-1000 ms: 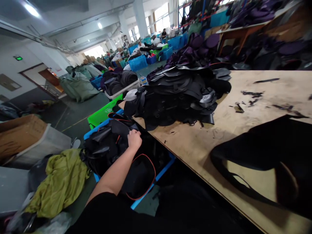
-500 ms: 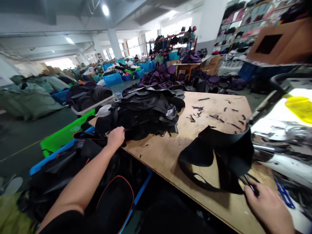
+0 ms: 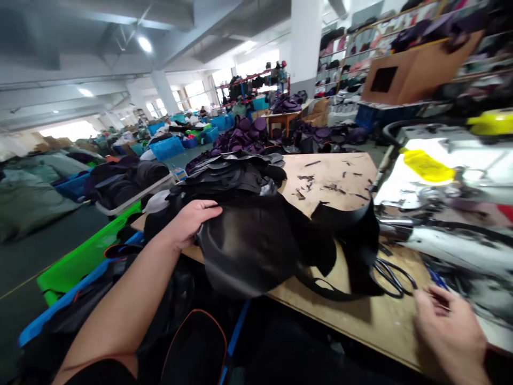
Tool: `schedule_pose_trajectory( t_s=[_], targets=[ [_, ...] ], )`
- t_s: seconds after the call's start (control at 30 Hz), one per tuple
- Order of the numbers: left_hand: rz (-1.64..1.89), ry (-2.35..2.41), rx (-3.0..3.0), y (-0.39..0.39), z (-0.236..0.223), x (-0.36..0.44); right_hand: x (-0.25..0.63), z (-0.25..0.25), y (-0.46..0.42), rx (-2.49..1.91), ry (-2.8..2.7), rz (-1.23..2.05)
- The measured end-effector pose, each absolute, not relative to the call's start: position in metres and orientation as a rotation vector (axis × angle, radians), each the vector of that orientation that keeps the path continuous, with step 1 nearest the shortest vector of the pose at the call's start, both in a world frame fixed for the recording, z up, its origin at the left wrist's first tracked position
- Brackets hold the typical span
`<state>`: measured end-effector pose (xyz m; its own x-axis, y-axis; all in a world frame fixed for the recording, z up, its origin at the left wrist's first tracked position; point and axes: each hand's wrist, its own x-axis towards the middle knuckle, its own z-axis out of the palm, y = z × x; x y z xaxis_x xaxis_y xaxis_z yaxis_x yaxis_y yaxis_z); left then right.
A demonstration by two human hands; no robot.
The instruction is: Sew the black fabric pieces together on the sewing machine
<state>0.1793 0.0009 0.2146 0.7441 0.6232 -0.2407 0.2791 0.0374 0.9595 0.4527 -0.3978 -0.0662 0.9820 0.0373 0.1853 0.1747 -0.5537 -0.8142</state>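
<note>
The left hand [image 3: 191,220] lies open on the black leather-like panel [image 3: 244,248] at 12 o'clock, which could slide off the worktop [image 3: 328,176] or snag the scissors [image 3: 390,278] at 3 o'clock, beside the half-curled right hand [image 3: 449,337], whose grip cannot be told.

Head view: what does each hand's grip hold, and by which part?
The left hand rests open on the top edge of the black sheet piece, no firm hold. The right hand, near black-handled scissors, holds nothing that can be told.
</note>
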Motion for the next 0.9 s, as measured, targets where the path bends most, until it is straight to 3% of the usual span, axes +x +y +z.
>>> schedule_pose_trajectory(
  t_s=[0.1, 0.2, 0.27, 0.47, 0.7, 0.8, 0.9],
  targets=[
    [0.123, 0.613, 1.466, -0.028, 0.208, 0.204, 0.390, -0.044, -0.388, -2.084, -0.274, -0.055],
    [-0.005, 0.498, 1.389, -0.056, 0.208, 0.225, 0.341, -0.028, -0.363, -1.858, -0.627, 0.356],
    [-0.026, 0.453, 1.354, -0.069, 0.210, 0.234, 0.327, -0.022, -0.349, -1.790, -0.653, 0.444],
    [0.038, 0.561, 1.363, -0.056, 0.184, 0.229, 0.357, -0.007, -0.350, -1.680, -0.345, 0.356],
    [-0.284, 0.610, 1.430, -0.033, 0.114, 0.219, 0.401, 0.015, -0.387, -1.839, -0.505, 0.269],
    [-0.306, 0.510, 1.527, -0.039, 0.116, 0.227, 0.408, 0.021, -0.399, -2.007, -0.685, 0.241],
    [-0.418, 0.342, 1.739, -0.060, 0.136, 0.245, 0.402, 0.044, -0.400, -2.136, -0.853, -0.029]
  ],
)
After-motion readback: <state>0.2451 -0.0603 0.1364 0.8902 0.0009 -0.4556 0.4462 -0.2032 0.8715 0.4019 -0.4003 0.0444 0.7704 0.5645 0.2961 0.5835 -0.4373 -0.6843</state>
